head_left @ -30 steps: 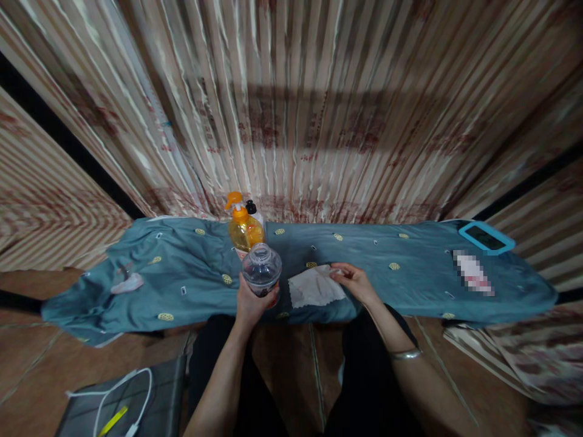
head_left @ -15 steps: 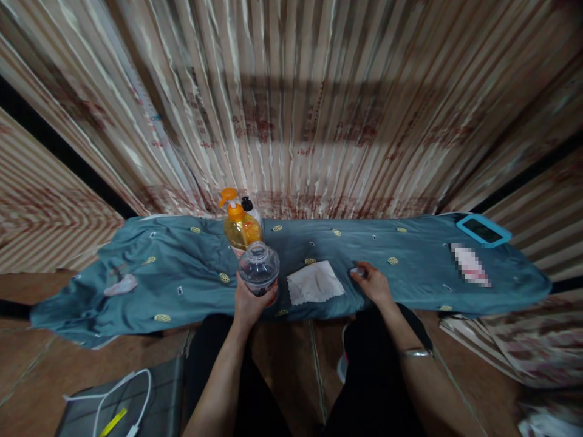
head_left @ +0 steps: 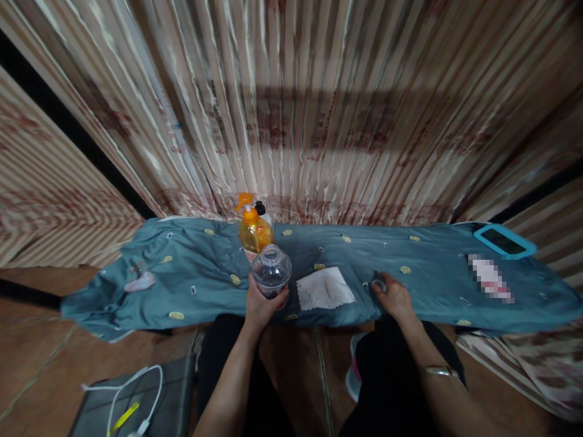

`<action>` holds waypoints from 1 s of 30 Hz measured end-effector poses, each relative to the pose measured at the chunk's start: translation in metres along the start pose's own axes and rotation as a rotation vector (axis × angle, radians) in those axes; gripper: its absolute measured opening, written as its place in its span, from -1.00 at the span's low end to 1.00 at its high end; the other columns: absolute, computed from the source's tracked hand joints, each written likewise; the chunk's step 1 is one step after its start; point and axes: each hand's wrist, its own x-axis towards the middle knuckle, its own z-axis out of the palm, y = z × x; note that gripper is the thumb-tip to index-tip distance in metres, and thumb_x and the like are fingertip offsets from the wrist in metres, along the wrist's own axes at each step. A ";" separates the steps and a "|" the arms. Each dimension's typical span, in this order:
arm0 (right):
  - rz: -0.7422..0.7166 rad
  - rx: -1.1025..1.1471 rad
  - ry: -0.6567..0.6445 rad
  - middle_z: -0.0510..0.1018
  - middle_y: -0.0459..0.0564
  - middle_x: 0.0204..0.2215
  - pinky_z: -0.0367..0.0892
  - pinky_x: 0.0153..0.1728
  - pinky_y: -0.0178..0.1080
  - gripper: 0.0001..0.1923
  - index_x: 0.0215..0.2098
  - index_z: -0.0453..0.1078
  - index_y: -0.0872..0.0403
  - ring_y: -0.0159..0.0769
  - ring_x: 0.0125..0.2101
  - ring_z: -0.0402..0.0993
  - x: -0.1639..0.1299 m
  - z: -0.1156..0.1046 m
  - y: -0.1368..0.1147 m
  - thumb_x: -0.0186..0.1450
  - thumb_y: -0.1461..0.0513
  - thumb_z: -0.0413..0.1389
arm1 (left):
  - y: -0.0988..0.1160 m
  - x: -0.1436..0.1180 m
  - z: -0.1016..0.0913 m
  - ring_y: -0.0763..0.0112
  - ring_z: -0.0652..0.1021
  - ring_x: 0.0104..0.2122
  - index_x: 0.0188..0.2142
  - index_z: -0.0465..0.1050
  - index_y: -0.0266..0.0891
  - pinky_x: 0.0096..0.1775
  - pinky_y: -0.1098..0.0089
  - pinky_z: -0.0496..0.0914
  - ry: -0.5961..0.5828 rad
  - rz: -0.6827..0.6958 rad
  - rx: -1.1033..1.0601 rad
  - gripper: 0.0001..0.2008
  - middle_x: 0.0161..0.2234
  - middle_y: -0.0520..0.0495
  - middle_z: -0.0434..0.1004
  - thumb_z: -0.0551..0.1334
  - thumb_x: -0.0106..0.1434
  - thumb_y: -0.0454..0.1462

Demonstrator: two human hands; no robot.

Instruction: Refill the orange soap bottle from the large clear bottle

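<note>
Left hand wrapped around lower body of clear bottle, bottle upright at near edge of blue cloth, open neck toward camera, no cap on it

Right hand resting on cloth to the right, fingers curled over small round cap; cap mostly covered, so firm grip or mere touch cannot be told

White wipe lying flat on cloth between bottle and right hand, touching neither

Yellow pump bottle with orange head standing just behind clear bottle, near far edge of cloth; darker-capped bottle right behind it, mostly hidden

Cloth spread along a low, long surface, patterned with small yellow motifs, rumpled at left end; small pale object on that rumpled part, well apart from both hands

Blue-framed device at far right corner of cloth; blurred patch nearer, nature unreadable

Silver bracelet on right wrist

Striped curtain hanging behind, folds reaching down to cloth

Dark case on floor at lower left, with white cable and yellow strip on top

Dark-clad knees under both forearms, brown floor between
</note>
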 end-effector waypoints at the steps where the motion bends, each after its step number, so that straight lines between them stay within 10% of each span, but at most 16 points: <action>1: -0.008 0.022 0.009 0.52 0.07 0.14 0.44 0.11 0.08 -0.65 0.13 0.43 0.02 -0.12 0.09 0.51 -0.001 -0.002 -0.005 0.42 0.12 0.21 | 0.001 0.000 0.000 -0.01 0.66 -0.01 0.14 0.29 -0.28 0.05 0.08 0.53 -0.012 0.002 -0.009 -0.08 -0.04 -0.26 0.65 0.55 -0.21 -0.11; 6: -0.173 0.198 -0.013 0.52 0.08 0.13 0.46 0.09 0.08 -0.61 0.18 0.40 0.03 -0.13 0.06 0.54 -0.004 -0.012 -0.060 0.43 0.12 0.20 | 0.007 -0.002 -0.001 0.04 0.67 -0.01 0.18 0.25 -0.26 0.04 0.13 0.53 -0.041 0.002 -0.046 -0.06 -0.03 -0.21 0.65 0.55 -0.19 -0.13; 18: -0.684 0.338 -0.240 0.58 0.07 0.06 0.47 0.08 0.07 -0.55 0.14 0.42 0.08 -0.13 0.03 0.56 0.017 -0.030 -0.289 0.40 0.02 0.23 | 0.002 -0.005 0.000 0.00 0.58 0.15 0.19 0.24 -0.20 0.18 0.06 0.44 -0.076 0.007 -0.107 -0.03 0.13 -0.23 0.57 0.55 -0.24 -0.28; 30: -0.727 0.063 -0.378 0.60 0.02 -0.05 0.51 -0.03 -0.01 -0.62 0.05 0.46 0.09 -0.20 -0.10 0.59 0.020 -0.022 -0.328 0.41 0.02 0.21 | -0.006 -0.007 0.005 0.05 0.64 0.02 0.14 0.31 -0.19 0.08 0.08 0.50 -0.064 0.014 -0.122 -0.15 0.01 -0.17 0.64 0.51 -0.19 -0.32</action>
